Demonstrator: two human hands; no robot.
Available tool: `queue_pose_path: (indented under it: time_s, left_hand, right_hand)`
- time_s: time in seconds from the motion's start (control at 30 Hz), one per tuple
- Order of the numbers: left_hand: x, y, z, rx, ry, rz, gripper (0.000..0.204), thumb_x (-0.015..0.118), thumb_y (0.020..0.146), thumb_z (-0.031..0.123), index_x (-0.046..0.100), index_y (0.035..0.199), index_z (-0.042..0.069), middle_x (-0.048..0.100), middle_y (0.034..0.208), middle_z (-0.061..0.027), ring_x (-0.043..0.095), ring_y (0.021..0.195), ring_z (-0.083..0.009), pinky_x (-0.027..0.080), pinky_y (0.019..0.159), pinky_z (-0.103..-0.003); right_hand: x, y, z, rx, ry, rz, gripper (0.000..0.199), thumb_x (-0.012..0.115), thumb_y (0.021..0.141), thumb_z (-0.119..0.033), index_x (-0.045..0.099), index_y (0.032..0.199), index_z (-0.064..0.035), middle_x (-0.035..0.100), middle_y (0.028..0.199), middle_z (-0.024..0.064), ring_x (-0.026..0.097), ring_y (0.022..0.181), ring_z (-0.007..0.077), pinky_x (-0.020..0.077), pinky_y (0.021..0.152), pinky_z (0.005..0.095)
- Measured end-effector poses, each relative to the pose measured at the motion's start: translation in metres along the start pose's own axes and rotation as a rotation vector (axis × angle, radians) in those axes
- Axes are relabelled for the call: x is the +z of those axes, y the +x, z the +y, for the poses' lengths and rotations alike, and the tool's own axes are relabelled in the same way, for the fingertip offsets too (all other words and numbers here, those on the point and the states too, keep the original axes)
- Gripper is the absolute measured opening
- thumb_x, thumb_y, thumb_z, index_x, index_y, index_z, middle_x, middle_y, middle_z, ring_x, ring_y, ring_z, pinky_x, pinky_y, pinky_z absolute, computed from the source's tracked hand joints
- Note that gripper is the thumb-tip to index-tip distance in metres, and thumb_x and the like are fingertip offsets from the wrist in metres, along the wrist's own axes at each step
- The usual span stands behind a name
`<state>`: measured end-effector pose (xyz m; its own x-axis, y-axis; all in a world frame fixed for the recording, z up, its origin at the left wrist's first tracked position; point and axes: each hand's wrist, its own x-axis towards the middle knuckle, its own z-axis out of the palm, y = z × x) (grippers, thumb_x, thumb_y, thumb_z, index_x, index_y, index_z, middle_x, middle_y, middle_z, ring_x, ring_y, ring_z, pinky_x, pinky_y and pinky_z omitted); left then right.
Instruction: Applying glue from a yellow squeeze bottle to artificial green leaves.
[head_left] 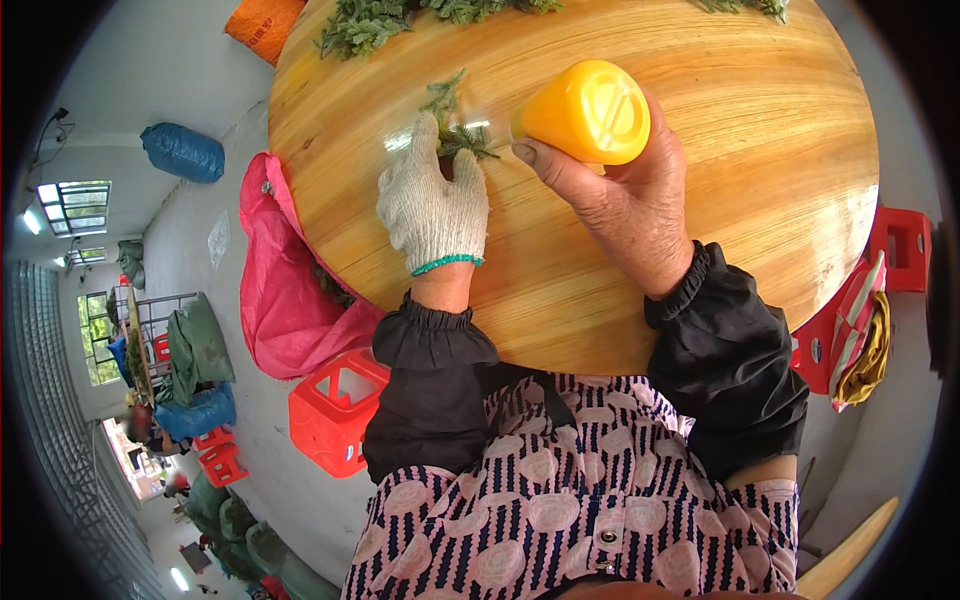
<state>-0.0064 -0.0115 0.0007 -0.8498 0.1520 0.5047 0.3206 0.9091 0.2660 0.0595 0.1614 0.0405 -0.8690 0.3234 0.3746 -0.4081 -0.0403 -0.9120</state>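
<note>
The gloved left hand [433, 205] pins a limp, light green sprig [455, 135] on the counter [700, 200]; beside it, the right hand [620, 205] grips a rigid, probably slick yellow bottle [585, 112] around its body.

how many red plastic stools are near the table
2 clear ones: a red stool left of the person's lap, and a red stool at the table's right edge. More red ones far lower left are too small to count.

Red stools [338, 408] three; yellow bottle [587, 112] one.
</note>
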Motion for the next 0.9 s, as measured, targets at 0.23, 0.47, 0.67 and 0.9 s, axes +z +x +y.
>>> queue_pose_path:
  time_s: [0.23, 0.47, 0.67, 0.9]
  left_hand:
    - [-0.002, -0.001, 0.004, -0.094, 0.011, -0.062, 0.049, 0.075, 0.087, 0.021, 0.067, 0.133, 0.004, 0.073, 0.12, -0.0185, 0.068, 0.108, -0.0387, 0.052, 0.098, -0.047]
    - [0.007, -0.003, -0.01, 0.0, -0.193, 0.101, 0.051, 0.076, 0.082, 0.009, 0.067, 0.132, 0.005, 0.075, 0.1, -0.0178, 0.069, 0.09, -0.038, 0.054, 0.083, -0.047]
    - [-0.003, -0.016, -0.01, -0.162, -0.62, 0.006, 0.054, 0.066, 0.09, -0.01, 0.058, 0.143, -0.003, 0.07, 0.12, -0.0088, 0.062, 0.096, -0.013, 0.053, 0.085, -0.028]
    - [-0.074, -0.041, -0.101, -0.381, -0.767, 0.492, 0.054, 0.068, 0.091, 0.001, 0.054, 0.142, -0.012, 0.068, 0.128, -0.0152, 0.064, 0.114, -0.0198, 0.05, 0.098, -0.031]
  right_hand:
    - [-0.009, -0.001, -0.007, 0.039, -0.023, 0.007, 0.053, 0.087, 0.083, -0.005, 0.056, 0.125, 0.0016, 0.072, 0.112, 0.0073, 0.07, 0.101, 0.0134, 0.0575, 0.091, 0.0306]
    - [-0.037, 0.012, -0.013, 0.076, 0.092, 0.077, 0.029, 0.08, 0.093, -0.016, 0.068, 0.114, 0.0006, 0.075, 0.107, 0.008, 0.07, 0.097, 0.0151, 0.0545, 0.09, 0.0301]
    - [-0.052, 0.024, 0.005, 0.117, 0.224, 0.139, 0.03, 0.08, 0.094, -0.024, 0.07, 0.113, -0.0036, 0.072, 0.105, 0.003, 0.067, 0.095, 0.0132, 0.051, 0.089, 0.0301]
    - [-0.054, 0.029, 0.002, 0.178, 0.315, 0.212, 0.033, 0.081, 0.091, -0.027, 0.072, 0.111, -0.0026, 0.073, 0.102, 0.0045, 0.068, 0.094, 0.0131, 0.0528, 0.086, 0.0279]
